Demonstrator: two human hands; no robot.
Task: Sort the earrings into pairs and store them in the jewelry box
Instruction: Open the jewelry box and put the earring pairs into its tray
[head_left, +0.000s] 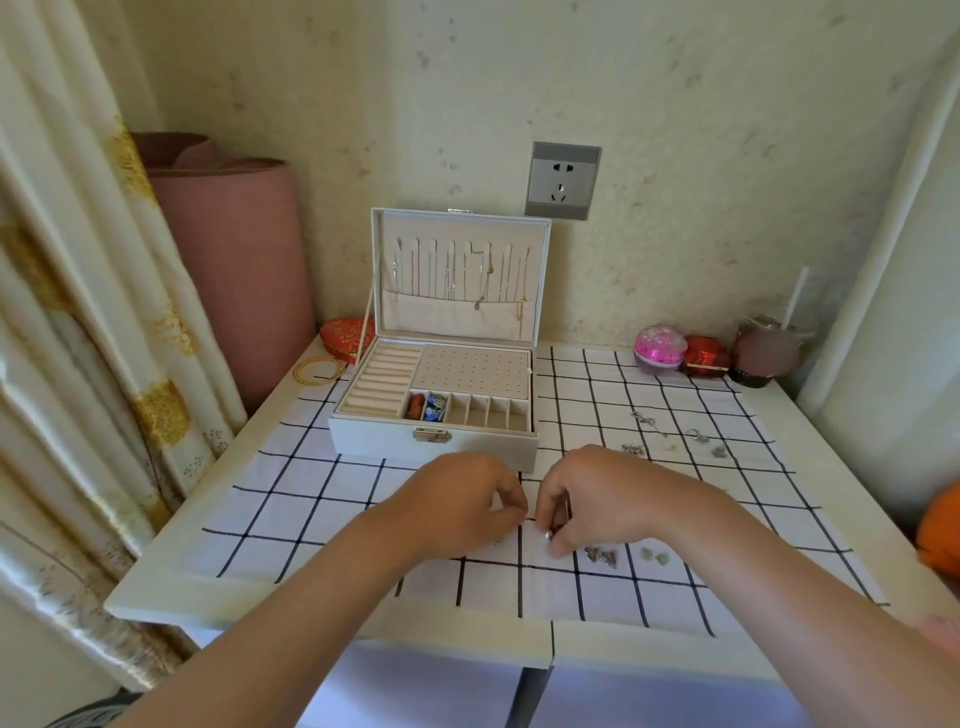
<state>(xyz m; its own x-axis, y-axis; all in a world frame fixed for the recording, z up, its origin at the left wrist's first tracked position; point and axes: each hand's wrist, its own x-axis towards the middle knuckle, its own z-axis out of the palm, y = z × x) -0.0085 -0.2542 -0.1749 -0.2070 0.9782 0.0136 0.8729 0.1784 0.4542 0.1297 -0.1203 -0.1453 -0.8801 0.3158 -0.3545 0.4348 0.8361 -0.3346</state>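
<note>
White cloth (291, 514) with a black grid, spread over my pale table (156, 597); on it, item by item. My left hand (462, 499): knuckles up, fingers curled in toward the thumb, tips pinched together just above the cloth in front of the box; whether anything sits between them I cannot tell, as it is too small to see. My right hand (592, 499): close beside the left, fingers bent down, thumb and forefinger pinched on a small silver earring (549, 535) at the cloth's surface. The two hands nearly touch at the fingertips. Jewelry box (434, 447): pale grey, lid up against the wall, standing just beyond my hands; chains hang inside the lid, ring rolls fill the left of the tray, a perforated stud panel lies at the rear right, and a row of small compartments runs along the front, the three leftmost holding orange, blue and silver pieces. Dark metal earring pair (601, 556): on the cloth just right of my right hand. Pale green pair (654, 556): beside that, further right. Loose silver earrings (675, 436): scattered on the cloth at the right, well apart from my hands. Gold bangles (318, 370): left of the box. Red heart-shaped case (345, 335): behind the bangles. Pink round case (660, 348), red case (705, 356) and lidded cup with straw (763, 353): rear right corner. Grey wall socket (563, 179): above the box.
</note>
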